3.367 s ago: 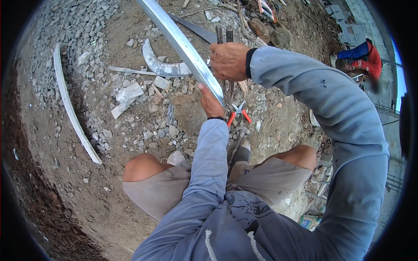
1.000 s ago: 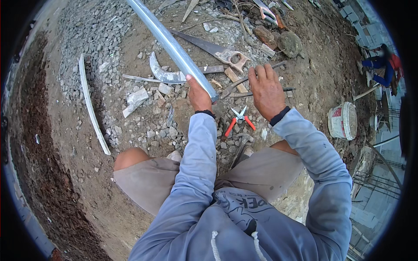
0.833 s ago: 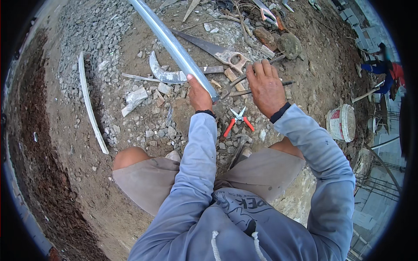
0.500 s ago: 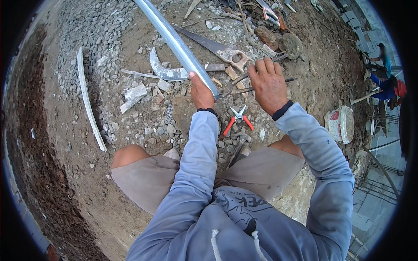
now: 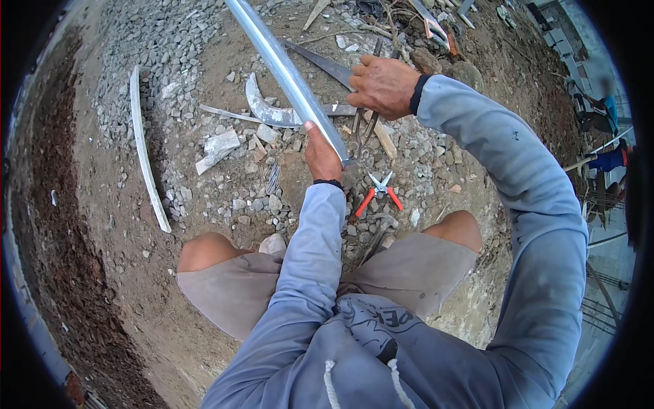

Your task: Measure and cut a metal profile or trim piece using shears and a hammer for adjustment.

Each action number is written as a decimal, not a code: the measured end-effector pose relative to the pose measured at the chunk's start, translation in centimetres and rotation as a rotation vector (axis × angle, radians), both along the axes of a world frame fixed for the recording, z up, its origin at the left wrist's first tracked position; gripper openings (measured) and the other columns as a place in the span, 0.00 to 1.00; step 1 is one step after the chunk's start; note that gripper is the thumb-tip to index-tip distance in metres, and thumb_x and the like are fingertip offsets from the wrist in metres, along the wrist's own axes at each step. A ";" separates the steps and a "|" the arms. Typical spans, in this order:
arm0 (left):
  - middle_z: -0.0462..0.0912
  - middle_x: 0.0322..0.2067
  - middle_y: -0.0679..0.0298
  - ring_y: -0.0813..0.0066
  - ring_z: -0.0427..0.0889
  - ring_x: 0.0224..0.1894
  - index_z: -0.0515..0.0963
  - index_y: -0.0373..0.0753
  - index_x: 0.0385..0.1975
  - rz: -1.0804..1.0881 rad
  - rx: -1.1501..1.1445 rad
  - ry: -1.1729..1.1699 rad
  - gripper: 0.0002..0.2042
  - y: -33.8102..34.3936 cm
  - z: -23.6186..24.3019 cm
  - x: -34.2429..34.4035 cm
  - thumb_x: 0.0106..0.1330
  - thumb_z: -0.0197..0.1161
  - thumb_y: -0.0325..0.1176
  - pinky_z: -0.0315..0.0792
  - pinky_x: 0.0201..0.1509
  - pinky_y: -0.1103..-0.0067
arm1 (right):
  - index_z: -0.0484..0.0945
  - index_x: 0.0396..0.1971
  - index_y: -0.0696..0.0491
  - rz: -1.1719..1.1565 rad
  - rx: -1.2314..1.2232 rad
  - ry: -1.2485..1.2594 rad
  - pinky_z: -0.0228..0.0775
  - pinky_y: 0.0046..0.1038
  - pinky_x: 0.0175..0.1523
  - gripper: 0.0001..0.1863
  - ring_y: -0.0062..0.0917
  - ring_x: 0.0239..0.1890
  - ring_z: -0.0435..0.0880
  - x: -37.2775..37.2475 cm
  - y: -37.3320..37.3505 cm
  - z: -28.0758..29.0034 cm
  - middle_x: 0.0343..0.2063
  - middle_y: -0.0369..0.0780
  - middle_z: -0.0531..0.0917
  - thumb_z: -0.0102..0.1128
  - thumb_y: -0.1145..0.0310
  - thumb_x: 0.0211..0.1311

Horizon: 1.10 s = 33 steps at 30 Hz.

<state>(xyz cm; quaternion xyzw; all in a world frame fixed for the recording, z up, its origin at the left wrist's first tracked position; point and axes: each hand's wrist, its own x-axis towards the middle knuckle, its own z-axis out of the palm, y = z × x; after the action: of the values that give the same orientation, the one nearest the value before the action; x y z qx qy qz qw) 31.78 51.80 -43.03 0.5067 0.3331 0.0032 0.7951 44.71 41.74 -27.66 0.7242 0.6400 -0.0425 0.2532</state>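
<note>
My left hand [image 5: 321, 153] is closed around the lower end of a long silver metal length [image 5: 279, 63], thumb on top. My right hand [image 5: 385, 88] grips the upright handles of long dark metal snips [image 5: 361, 142], whose jaws meet that lower end. Beneath the snips lie a curved, whitish-crusted tool [image 5: 269, 112] and a rusty handsaw [image 5: 320, 63], its handle hidden by my hand. Red-handled snips [image 5: 379, 194] lie open on the rubble below my hands. A hammer-like tool [image 5: 378, 228] lies between my bent knees.
Gravel [image 5: 139, 41] spreads at upper left, with a pale curved strip [image 5: 144, 150] beside it. A second saw [image 5: 432, 24], rocks and sticks lie at upper right. Co-workers [image 5: 599, 116] are at the far right, near blocks and rebar [image 5: 603, 307]. Stone chunks [image 5: 218, 150] dot the dirt.
Since half a second ago my right hand has swung up and left, turning the long snips' handles upright. My left hand and the metal length have shifted slightly right and down in view.
</note>
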 end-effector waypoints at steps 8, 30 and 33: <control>0.80 0.32 0.53 0.64 0.79 0.37 0.78 0.26 0.40 0.051 0.059 0.053 0.44 0.0 -0.2 0.1 0.67 0.31 0.69 0.72 0.42 0.71 | 0.80 0.29 0.44 0.084 -0.037 0.044 0.66 0.28 0.48 0.12 0.26 0.40 0.77 1.5 1.6 -0.8 0.28 0.33 0.77 0.68 0.66 0.40; 0.71 0.54 0.53 0.63 0.75 0.51 0.55 0.34 0.66 0.001 -0.174 -0.107 0.40 0.4 -2.3 0.6 0.69 0.33 0.66 0.71 0.51 0.71 | 0.75 0.31 0.57 -1.060 0.215 0.029 0.72 0.39 0.46 0.09 0.36 0.43 0.78 -11.7 -11.3 -2.4 0.33 0.44 0.79 0.53 0.68 0.53; 0.72 0.54 0.51 0.61 0.74 0.53 0.60 0.30 0.63 0.020 -0.115 -0.065 0.40 -0.4 -0.7 0.8 0.69 0.34 0.66 0.68 0.56 0.72 | 0.75 0.30 0.59 -1.248 0.348 0.265 0.74 0.42 0.41 0.10 0.45 0.36 0.81 -15.9 -11.2 -5.7 0.32 0.49 0.80 0.54 0.69 0.50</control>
<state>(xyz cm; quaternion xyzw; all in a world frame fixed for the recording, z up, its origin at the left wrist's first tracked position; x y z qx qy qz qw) 32.60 51.39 -43.73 0.4566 0.3119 0.0082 0.8332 28.81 30.59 -33.37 0.9782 0.1234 -0.1658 -0.0206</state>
